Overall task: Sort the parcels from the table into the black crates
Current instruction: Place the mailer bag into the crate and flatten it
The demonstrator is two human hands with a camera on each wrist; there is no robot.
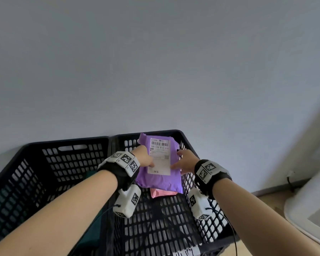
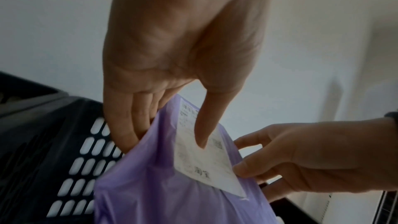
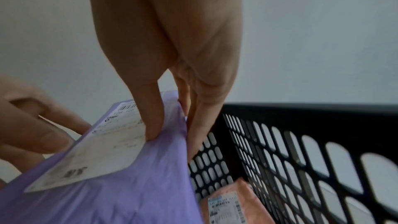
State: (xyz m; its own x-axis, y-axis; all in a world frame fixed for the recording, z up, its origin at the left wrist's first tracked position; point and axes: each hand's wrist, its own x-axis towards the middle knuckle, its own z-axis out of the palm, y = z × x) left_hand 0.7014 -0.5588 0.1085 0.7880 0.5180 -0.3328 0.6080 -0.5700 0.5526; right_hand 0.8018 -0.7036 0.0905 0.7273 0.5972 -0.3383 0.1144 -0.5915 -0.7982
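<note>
A purple parcel (image 1: 161,176) with a white shipping label (image 1: 160,156) is held over the right black crate (image 1: 192,228). My left hand (image 1: 146,159) pinches its left edge, thumb on the label and fingers behind. My right hand (image 1: 183,162) pinches its right edge, thumb on top and fingers underneath. In the left wrist view the purple parcel (image 2: 161,185) is gripped by the left hand (image 2: 172,125), and in the right wrist view the purple parcel (image 3: 129,193) by the right hand (image 3: 170,125). A pink parcel (image 1: 162,194) lies in the crate below; the pink parcel (image 3: 232,205) shows a label.
A second black crate (image 1: 35,182) stands to the left, with something dark green (image 1: 92,231) inside. A grey wall (image 1: 155,71) rises right behind both crates. A white object (image 1: 312,209) sits on the floor at the right.
</note>
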